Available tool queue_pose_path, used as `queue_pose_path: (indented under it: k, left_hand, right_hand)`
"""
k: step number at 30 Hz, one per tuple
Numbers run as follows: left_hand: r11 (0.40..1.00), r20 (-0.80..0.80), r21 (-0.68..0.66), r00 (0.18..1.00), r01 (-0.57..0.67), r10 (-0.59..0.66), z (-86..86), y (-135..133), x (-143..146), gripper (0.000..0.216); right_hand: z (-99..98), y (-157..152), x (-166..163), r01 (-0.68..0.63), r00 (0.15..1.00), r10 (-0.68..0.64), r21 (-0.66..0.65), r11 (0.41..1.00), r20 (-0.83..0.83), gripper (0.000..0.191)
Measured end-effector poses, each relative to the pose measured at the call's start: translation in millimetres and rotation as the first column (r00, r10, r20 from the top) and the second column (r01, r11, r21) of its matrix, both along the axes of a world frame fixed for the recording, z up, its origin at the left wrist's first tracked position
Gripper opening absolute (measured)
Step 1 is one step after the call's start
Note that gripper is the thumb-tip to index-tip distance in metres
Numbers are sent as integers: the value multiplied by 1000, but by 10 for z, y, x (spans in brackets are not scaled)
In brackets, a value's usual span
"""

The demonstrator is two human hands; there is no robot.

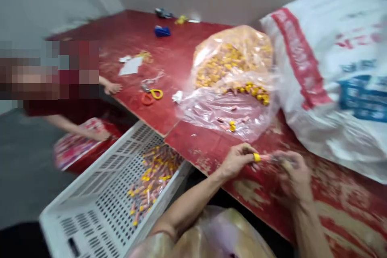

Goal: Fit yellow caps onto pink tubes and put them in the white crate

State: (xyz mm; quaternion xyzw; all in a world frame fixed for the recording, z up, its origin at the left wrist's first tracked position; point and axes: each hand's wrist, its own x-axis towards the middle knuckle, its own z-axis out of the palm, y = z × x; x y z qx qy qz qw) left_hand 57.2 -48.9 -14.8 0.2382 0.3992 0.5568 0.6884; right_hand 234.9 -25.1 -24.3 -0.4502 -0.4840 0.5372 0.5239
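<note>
My left hand is closed in a pinch at the yellow-capped end of a small pink tube, above the table's near edge. At the tube's other end, my right hand is closed, its fingertips blurred by motion. Something greyish shows at those fingertips, too smeared to make out. Just beyond my hands lies an open clear plastic bag full of small yellow-capped pieces, with several loose near its mouth. A white perforated crate, lower left, holds many similar pink tubes with yellow caps.
A large white woven sack fills the right side of the red table. Scissors with red and yellow handles, white paper and a blue object lie further off. Another person's hand rests on the left edge.
</note>
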Motion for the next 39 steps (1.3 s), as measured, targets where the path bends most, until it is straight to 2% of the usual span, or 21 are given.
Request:
queue_pose_path:
  k: [3, 8, 10, 13, 15, 18, 22, 25, 27, 29, 31, 33, 39]
  left_hand:
    - [999, -25, 35, 999, 25, -24, -41, 26, -49, 35]
    - [998, -197, 15, 979, -54, 56, -73, -58, -50, 22]
    - [996, -298, 44, 951, -74, 84, -40, -110, -30, 18]
    - [986, -457, 164, 883, -33, 106, 21, -204, 5, 23]
    - [970, -537, 242, 829, -24, 155, 34, -264, 24, 25]
    - [956, -597, 286, 770, -60, 227, -1, -324, 35, 23]
    - [948, -636, 315, 729, -54, 253, -67, -346, -8, 21]
    - [949, -614, 312, 752, -49, 240, -72, -324, -67, 17]
    - [956, -512, 281, 829, -86, 225, -61, -292, -101, 17]
    - [964, -360, 233, 909, -128, 208, -51, -257, -117, 21]
    - [968, -256, 195, 945, -156, 204, -48, -236, -108, 24]
    - [968, -241, 174, 945, -181, 220, -52, -234, -81, 24]
    - [958, -290, 153, 915, -245, 280, -103, -280, -75, 23]
  right_hand:
    - [-99, -38, -173, -48, 998, 46, -47, 998, -53, 42]
    - [-158, -94, -287, -75, 957, 59, 46, 996, 283, 37]
    - [-179, -160, -267, -39, 933, -3, 110, 993, 360, 38]
    - [-249, -261, -288, 53, 880, -173, 271, 961, 442, 36]
    - [-320, -317, -344, 71, 859, -251, 383, 921, 446, 32]
    - [-437, -387, -440, 70, 881, -293, 510, 857, 371, 24]
    - [-543, -447, -501, 40, 908, -258, 545, 837, 329, 24]
    - [-502, -426, -493, 8, 919, -224, 554, 832, 323, 24]
    - [-417, -375, -475, -73, 916, -170, 569, 819, 362, 25]
    - [-322, -319, -462, -175, 898, -123, 600, 781, 422, 27]
    - [-249, -286, -467, -229, 880, -129, 645, 729, 458, 28]
    - [-214, -292, -499, -211, 867, -184, 675, 707, 463, 28]
    - [-242, -410, -717, -106, 788, -342, 659, 744, 512, 17]
